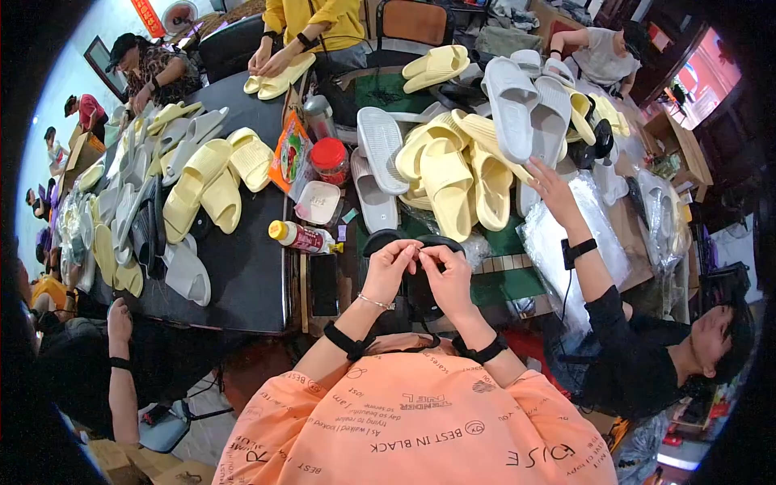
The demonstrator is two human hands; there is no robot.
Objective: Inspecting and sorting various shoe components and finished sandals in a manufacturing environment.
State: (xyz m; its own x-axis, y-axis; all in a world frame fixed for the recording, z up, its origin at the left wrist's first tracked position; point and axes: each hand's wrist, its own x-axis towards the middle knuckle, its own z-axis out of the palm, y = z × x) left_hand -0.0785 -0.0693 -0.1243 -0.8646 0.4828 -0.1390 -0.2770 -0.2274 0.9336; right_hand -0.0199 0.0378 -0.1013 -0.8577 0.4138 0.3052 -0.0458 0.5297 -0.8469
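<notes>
My left hand (388, 273) and my right hand (447, 280) meet in front of me at the near side of the table. Thumbs and fingers of both are pinched together, tip to tip. Whatever lies between them is too small to make out. Just behind and under the fingers sits a pair of black slippers (444, 242), partly covered by my hands. Past them, a grey slipper (374, 202) and a heap of pale yellow slippers (447, 184) lie close by.
Left of my hands are a bottle with a yellow cap (296, 236), a dark phone (325, 284), a white square tub (318, 202) and a red-lidded jar (329, 160). Another person's hand (553, 191) reaches in from the right to a grey slipper (511, 109). More slippers (198, 182) cover the left table.
</notes>
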